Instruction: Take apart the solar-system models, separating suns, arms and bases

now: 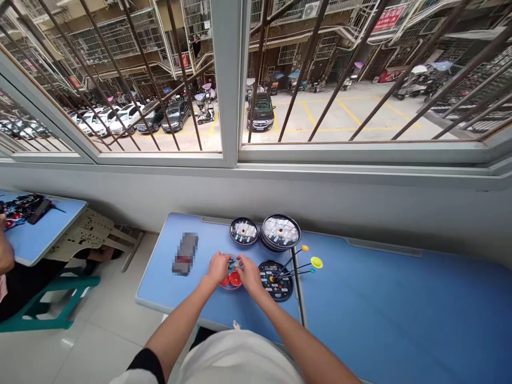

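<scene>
A clear round container (231, 288) sits on the blue table, holding red cup-shaped pieces (235, 279) and small blue, orange and dark parts. My left hand (218, 268) is over its left side, fingers curled in and closed. Across from it, my right hand (249, 274) has thumb and fingers pinched together above the right side. What either hand holds is too small or hidden to name. Just right of my right hand lies a black round base (281, 288) with printed coloured dots. Thin black rods rise from its middle, tipped with a yellow-green disc (316, 262), an orange ball (305, 248) and a teal tip.
Behind my hands stand a stack of black discs (280, 232) and a smaller black disc (244, 231). A blurred-out dark object (185, 254) lies to the left. A second blue table (400, 304) adjoins on the right. Another person sits at a table far left, near a teal stool (60, 304).
</scene>
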`<state>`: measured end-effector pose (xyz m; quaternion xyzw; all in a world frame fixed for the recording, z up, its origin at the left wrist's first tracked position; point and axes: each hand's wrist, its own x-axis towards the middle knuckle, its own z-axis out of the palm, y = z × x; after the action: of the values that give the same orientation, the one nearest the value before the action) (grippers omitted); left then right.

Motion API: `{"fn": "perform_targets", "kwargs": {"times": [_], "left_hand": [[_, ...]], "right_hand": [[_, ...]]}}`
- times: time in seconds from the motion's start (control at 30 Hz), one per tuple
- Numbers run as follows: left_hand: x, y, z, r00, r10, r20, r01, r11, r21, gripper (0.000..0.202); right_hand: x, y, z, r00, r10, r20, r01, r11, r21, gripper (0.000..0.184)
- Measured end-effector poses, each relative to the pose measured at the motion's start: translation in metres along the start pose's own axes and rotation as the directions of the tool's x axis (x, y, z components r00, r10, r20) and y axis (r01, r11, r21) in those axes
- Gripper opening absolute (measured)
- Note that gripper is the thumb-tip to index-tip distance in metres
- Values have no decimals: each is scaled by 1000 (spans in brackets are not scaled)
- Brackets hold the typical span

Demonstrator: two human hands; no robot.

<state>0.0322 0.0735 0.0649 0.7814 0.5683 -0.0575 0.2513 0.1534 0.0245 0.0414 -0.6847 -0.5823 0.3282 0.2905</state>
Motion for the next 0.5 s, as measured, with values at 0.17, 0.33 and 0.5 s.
{"fn": "perform_targets", "kwargs": {"times": [0.17, 0.33, 0.5], "left_hand": [[-4, 7, -1, 997, 30, -68, -31, 999, -17, 29], [-8, 48, 14, 993, 118, -26, -120, 990, -79, 23], [-3, 93, 38, 986, 155, 65, -150, 986, -76, 26]], "right_hand": [[-39, 18, -12, 1000, 0, 22, 2, 998, -64, 15], [-79, 55, -30, 994, 95, -53, -103, 981, -167, 25], [-87, 75, -35, 978, 154, -138, -185, 952, -245, 33]]}}
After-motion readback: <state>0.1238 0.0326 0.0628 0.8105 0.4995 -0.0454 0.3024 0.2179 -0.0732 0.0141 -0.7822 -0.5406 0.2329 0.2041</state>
